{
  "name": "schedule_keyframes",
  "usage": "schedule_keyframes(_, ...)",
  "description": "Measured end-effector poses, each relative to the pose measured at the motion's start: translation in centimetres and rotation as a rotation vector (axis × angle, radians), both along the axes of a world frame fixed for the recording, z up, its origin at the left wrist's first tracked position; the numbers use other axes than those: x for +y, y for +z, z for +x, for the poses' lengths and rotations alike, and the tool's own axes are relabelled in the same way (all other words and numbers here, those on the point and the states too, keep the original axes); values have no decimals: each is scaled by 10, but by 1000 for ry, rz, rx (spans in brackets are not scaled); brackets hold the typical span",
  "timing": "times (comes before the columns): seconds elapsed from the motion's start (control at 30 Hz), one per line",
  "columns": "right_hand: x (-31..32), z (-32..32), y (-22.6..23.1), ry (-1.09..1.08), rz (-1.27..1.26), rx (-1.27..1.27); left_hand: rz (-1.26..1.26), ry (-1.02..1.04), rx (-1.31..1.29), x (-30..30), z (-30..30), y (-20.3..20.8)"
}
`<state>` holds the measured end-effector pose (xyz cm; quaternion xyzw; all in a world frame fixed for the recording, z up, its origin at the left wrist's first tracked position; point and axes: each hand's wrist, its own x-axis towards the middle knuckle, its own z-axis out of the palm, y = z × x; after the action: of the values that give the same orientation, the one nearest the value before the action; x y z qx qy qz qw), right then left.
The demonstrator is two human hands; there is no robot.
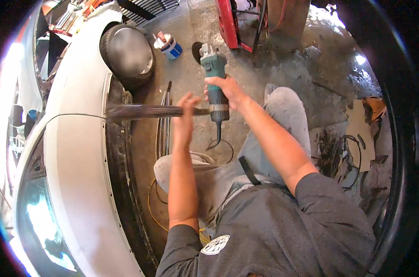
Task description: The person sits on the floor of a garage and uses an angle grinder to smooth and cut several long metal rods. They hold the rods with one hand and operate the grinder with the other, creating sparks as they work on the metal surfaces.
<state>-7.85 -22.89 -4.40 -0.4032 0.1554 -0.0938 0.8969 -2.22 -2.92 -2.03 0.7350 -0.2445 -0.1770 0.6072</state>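
My right hand (230,90) is wrapped around the body of a green and black angle grinder (214,68). The grinder points away from me, its dark disc (197,53) on the left of the metal head and its cord trailing from the near end. My left hand (184,122) is beside the grinder's rear, fingers smeared by motion. A long, dark, streaked bar-like piece (144,111) runs sideways at that hand, from the car's side toward the grinder. Whether my left fingers grip it or only touch it I cannot tell.
A white car body (80,161) fills the left side, with a dark sill along its edge and a wheel (131,53) ahead. A blue and white bucket (170,47) stands near the wheel. Thin strips (165,120) lie on the floor. A red stand (227,23) is farther off; cardboard (359,134) lies right.
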Motion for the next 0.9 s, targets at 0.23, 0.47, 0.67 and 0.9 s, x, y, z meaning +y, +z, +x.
schedule_keyframes(0.23,-40,0,-6,-65,-315,92,-528,721,324,109,158,11)
schedule_keyframes(0.47,-7,19,-101,29,-294,317,-267,670,448,227,175,-32)
schedule_keyframes(0.67,20,-6,-159,107,-1,521,-639,836,547,252,98,-145)
schedule_keyframes(0.9,28,30,-213,284,-472,733,-810,948,947,249,38,-365)
